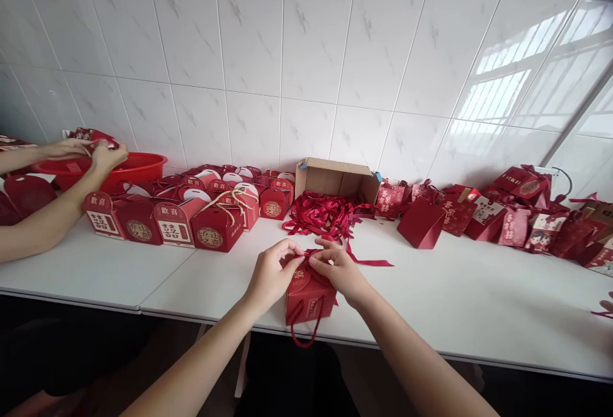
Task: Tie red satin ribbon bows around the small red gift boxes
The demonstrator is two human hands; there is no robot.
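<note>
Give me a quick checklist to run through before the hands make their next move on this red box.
1. Left hand and right hand both at the ribbon on top of the box: ok.
2. Ribbon fully knotted: cannot tell; the hands partly cover it.
3. Box set well back from the table's front edge: not ok; it sits right by it.
4. Handle cord clear of the hands: ok; it hangs below them, at the box's front.
5. Co-worker's hands at left clear of the box: ok; they are over by the basin.
</note>
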